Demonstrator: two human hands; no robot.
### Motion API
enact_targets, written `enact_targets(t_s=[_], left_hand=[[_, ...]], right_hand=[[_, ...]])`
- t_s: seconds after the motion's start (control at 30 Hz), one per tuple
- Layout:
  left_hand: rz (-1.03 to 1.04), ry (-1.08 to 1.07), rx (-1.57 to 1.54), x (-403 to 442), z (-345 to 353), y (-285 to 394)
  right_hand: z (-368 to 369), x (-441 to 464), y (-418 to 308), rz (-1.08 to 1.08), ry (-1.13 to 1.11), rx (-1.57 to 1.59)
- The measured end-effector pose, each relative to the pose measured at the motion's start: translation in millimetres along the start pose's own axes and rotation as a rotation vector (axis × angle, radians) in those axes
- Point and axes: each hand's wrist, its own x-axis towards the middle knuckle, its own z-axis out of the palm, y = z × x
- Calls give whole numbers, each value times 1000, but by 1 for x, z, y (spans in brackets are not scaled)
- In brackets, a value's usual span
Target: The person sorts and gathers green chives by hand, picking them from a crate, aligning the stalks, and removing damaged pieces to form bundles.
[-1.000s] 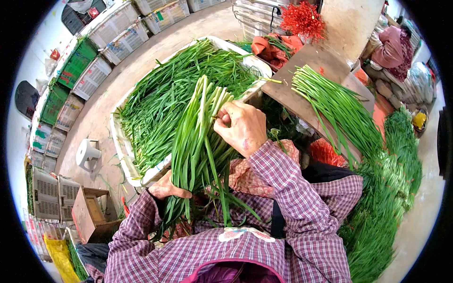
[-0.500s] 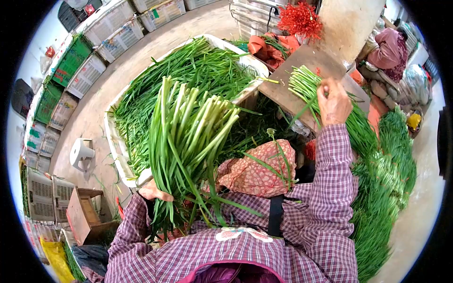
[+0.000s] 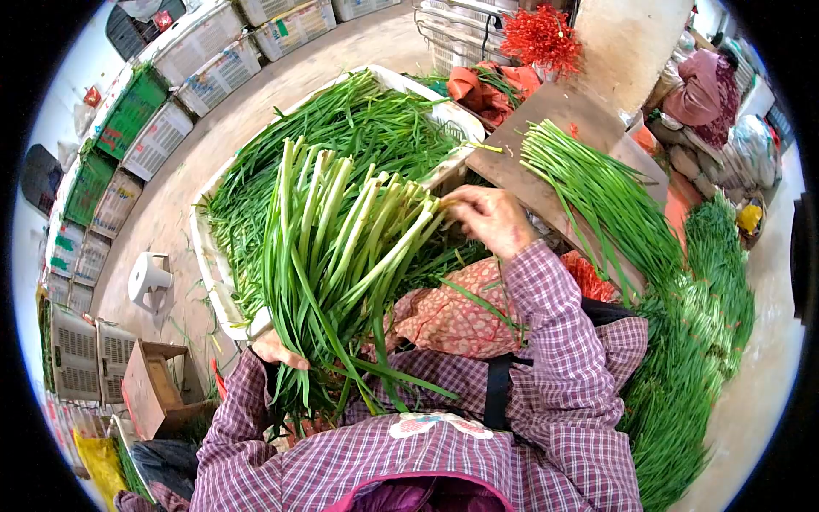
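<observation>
A thick bunch of garlic chives (image 3: 341,247) stands tilted in front of me, pale cut ends up and green leaves hanging down. My left hand (image 3: 277,350) is closed around its lower leafy part, the fingers partly hidden by leaves. At the bunch's right edge, my right hand (image 3: 490,220) pinches the end of a pale chive stem. A smaller pile of chives (image 3: 597,192) lies on the brown board (image 3: 533,128) to the right, untouched. Below my right hand is a red patterned cloth (image 3: 465,316) over my lap.
A white crate (image 3: 205,264) full of loose chives stands ahead. Large heaps of chives (image 3: 682,384) lie on the floor at right. Red ties (image 3: 542,38) hang near a pillar. A white stool (image 3: 149,277) is at left, and another person (image 3: 699,90) sits back right.
My right hand has let go of the chives on the board and moved left to the stem ends of the held bunch. My left hand keeps its hold.
</observation>
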Motion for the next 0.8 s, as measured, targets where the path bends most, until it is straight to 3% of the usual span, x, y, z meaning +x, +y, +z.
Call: enact_targets(t_s=[0.1, 0.13, 0.17, 0.27, 0.37, 0.43, 0.53, 0.67, 0.8], left_hand=[[13, 8, 26, -2, 0, 0], [14, 10, 26, 0, 1, 4], [17, 11, 25, 1, 2, 8], [-54, -3, -16, 4, 5, 11], [0, 2, 92, 8, 1, 0], [-11, 36, 16, 8, 12, 26], [-75, -43, 137, 10, 10, 39], [-49, 66, 17, 8, 21, 43], [-25, 73, 95, 10, 20, 35]], right_hand=[[-30, -2, 10, -131, 300, -429], [-38, -4, 9, -59, 324, -440], [-43, -6, 8, -7, 273, -367], [-32, -6, -35, -258, 255, -388], [-10, -5, -56, -255, 90, -450], [2, -5, -60, -208, 29, -509], [15, -1, -56, -153, -65, -487], [29, 1, -33, -132, -77, -358], [36, 0, -27, -142, -75, -283]])
